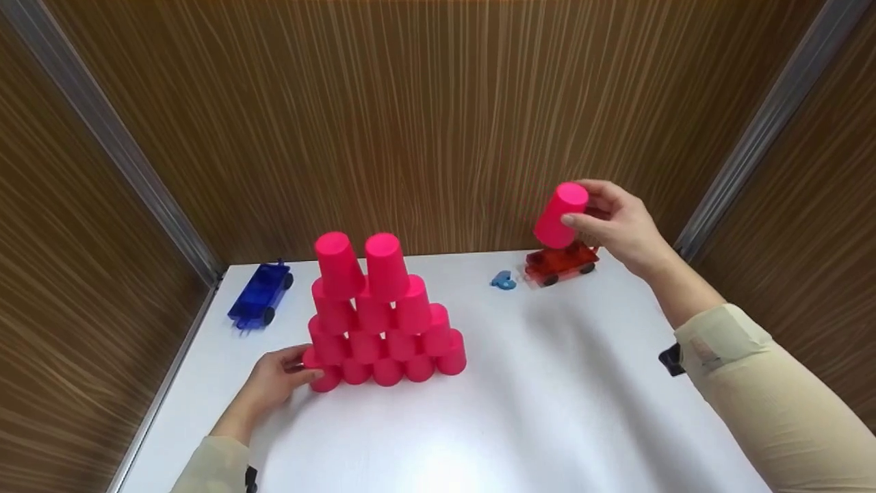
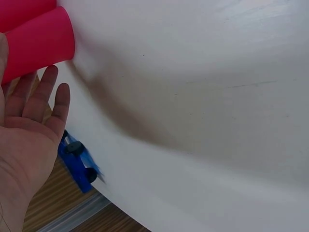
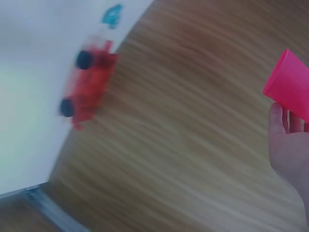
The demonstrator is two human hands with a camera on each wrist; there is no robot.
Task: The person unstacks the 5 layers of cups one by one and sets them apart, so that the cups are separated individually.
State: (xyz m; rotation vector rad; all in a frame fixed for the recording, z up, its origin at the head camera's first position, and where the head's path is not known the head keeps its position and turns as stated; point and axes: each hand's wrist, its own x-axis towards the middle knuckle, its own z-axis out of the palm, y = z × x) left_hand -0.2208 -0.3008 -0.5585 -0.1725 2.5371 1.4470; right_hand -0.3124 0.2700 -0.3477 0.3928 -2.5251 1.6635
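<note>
Bright pink cups [image 1: 387,371] stand upside down in a stepped stack of four rows, with two cups [image 1: 385,267] side by side on top. At the stack's lower left, my left hand [image 1: 277,375] holds the end cup [image 2: 46,41] of the bottom row between thumb and fingers; its other fingers [image 2: 39,99] spread loosely beside it. To the right of the stack, my right hand [image 1: 626,222] grips a single pink cup [image 1: 562,213] from the side, thumb in front. That cup is in the air, mouth down and slightly tilted, overlapping a red toy car in the head view.
A clear red toy car [image 1: 561,263] lies at the white table's [image 1: 547,411] back edge, with a small blue piece [image 1: 504,280] left of it. A clear blue toy car [image 1: 261,296] is at the back left. Wood-patterned panels [image 1: 452,123] enclose the back and sides.
</note>
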